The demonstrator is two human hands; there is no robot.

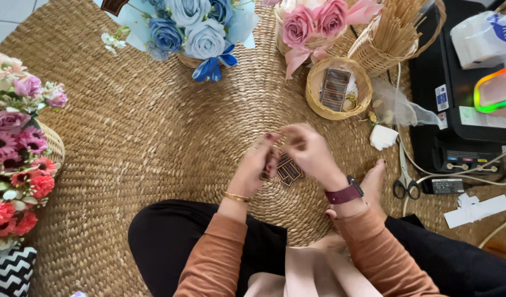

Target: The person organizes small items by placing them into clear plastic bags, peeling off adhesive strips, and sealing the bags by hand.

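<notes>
Over the woven mat (154, 137), just below the small basket (339, 88) of dark tags, the left hand (258, 165) pinched a few dark tags (290, 169). The right hand (308, 148) pinched something thin above them. Next seemed careful fingertip work, joining the pieces.

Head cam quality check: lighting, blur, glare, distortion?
Head view: soft, even daylight with only faint shadows on the woven mat; slight motion blur on the left hand and right hand; small dark cards between them are soft; white paper at right nearly blown out; mild wide-angle stretch at the edges.
</notes>
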